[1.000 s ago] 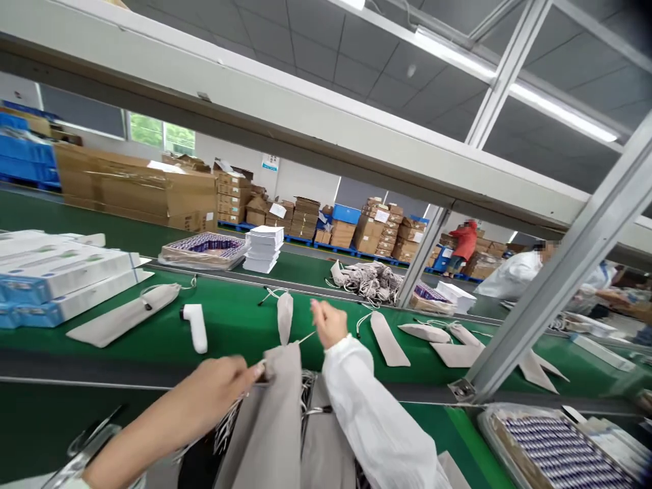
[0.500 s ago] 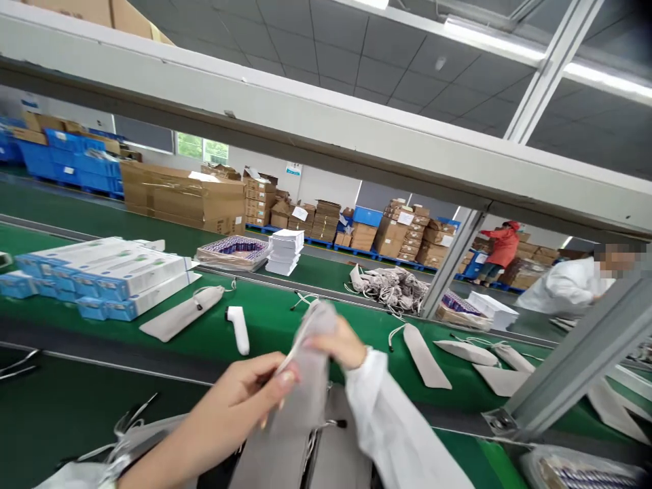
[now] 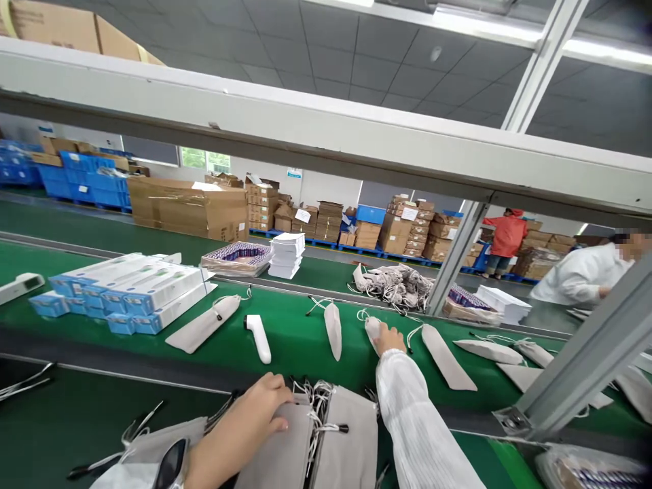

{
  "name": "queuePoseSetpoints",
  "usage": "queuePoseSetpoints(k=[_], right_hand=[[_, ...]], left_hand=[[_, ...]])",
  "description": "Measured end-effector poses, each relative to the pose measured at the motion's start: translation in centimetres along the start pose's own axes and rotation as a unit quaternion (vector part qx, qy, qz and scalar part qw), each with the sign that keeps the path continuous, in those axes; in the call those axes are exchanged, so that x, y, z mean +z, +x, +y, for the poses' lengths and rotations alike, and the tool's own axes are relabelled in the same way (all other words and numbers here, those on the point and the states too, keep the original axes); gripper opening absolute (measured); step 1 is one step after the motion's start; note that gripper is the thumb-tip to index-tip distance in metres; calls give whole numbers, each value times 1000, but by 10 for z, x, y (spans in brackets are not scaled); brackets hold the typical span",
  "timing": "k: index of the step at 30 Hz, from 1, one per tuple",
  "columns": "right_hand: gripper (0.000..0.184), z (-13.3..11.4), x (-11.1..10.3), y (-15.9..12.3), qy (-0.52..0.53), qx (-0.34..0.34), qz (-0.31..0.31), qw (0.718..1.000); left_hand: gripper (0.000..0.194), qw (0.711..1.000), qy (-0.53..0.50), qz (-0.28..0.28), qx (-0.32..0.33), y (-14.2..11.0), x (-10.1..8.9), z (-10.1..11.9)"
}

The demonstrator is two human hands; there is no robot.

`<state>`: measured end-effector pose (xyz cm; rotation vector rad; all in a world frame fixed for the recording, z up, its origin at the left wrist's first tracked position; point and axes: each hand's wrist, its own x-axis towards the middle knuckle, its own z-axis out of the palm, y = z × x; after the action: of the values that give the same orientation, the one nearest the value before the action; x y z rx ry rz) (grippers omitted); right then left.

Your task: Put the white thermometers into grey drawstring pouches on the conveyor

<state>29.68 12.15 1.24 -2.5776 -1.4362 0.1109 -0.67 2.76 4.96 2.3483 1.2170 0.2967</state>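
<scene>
Over the left stack of grey drawstring pouches [image 3: 285,448], my left hand [image 3: 259,407] has its fingers curled at the top edge and its thumb against the cloth. A second pouch stack [image 3: 349,435] lies beside it, cords bunched between the two. My right arm reaches forward to the green belt, where my right hand [image 3: 391,339] grips a grey drawstring pouch [image 3: 372,329]; the fingers partly hide it. Similar pouches lie to either side, a slim one [image 3: 333,331] on the left and a wider one [image 3: 448,356] on the right.
A white handheld device [image 3: 259,338] and another pouch [image 3: 204,326] lie left on the belt, near blue-and-white boxes [image 3: 132,292]. Beyond are a paper stack [image 3: 286,255] and a pouch heap [image 3: 394,285]. A metal post [image 3: 565,346] slants at right; a co-worker in white [image 3: 575,275] is behind it.
Both hands held one pouch in front of me. Now my right hand has carried a pouch forward onto the belt, and my left hand has let go and dropped to the pouch stack.
</scene>
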Motion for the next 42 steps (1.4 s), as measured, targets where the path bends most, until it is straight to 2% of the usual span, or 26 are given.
queuePoseSetpoints(k=[3, 6, 8, 10, 12, 14, 16, 17, 18, 21, 23, 26, 29, 30, 31, 32, 34, 35, 37, 40, 42], right_hand=[[60, 13, 9, 1, -15, 6, 19, 1000], [60, 25, 15, -3, -16, 4, 47, 999], [55, 28, 9, -5, -8, -1, 82, 997], [53, 22, -8, -7, 24, -20, 114, 993], [53, 3, -29, -12, 106, -91, 97, 985], [48, -28, -42, -27, 197, -206, 28, 958], [40, -66, -40, -52, 221, -311, -49, 923], [39, -86, -33, -66, 199, -382, -91, 898], [40, -104, -23, -80, 186, -407, -107, 888], [49, -147, 7, -107, 130, -396, -107, 903], [46, -160, 19, -107, 123, -361, -112, 917], [47, -154, 12, -89, 168, -325, -145, 919], [56, -126, -16, -73, 230, -317, -198, 898], [59, -115, -27, -72, 282, -318, -226, 876], [62, -104, -38, -73, 357, -316, -261, 840], [65, -94, -47, -77, 447, -307, -295, 787], [73, -81, -61, -88, 613, -267, -341, 660], [76, -77, -65, -94, 666, -246, -348, 613], [79, -78, -67, -102, 710, -222, -341, 574], [76, -85, -65, -107, 751, -199, -326, 538], [68, -89, -64, -109, 771, -184, -314, 523]], left_hand=[[19, 999, 36, 31, 13, -4, -2, 7], [7, 997, 58, 41, 23, -6, -5, 11], [4, 997, 69, 36, 30, -6, -6, 10], [5, 996, 72, 36, 36, -4, -6, 9], [3, 995, 80, 43, 50, -3, -5, 10], [5, 990, 113, 48, 72, -3, -5, 13], [4, 981, 169, 50, 83, -3, -4, 18], [3, 976, 196, 49, 84, -4, -4, 19], [3, 971, 217, 48, 85, -4, -3, 21], [6, 964, 245, 42, 97, -5, -2, 20], [8, 965, 240, 36, 102, -6, -5, 18], [9, 979, 183, -15, 85, -10, -20, 17], [12, 993, 97, -54, 51, -19, -39, 23], [13, 995, 74, -46, 43, -22, -44, 25], [14, 997, 51, -32, 38, -24, -47, 28], [14, 999, 26, -21, 35, -25, -49, 30], [15, 999, -29, -19, 34, -25, -50, 32], [17, 998, -53, -26, 34, -24, -50, 33], [21, 996, -77, -32, 33, -21, -48, 32], [25, 995, -88, -18, 46, -18, -45, 32], [25, 994, -95, -4, 62, -16, -43, 31]])
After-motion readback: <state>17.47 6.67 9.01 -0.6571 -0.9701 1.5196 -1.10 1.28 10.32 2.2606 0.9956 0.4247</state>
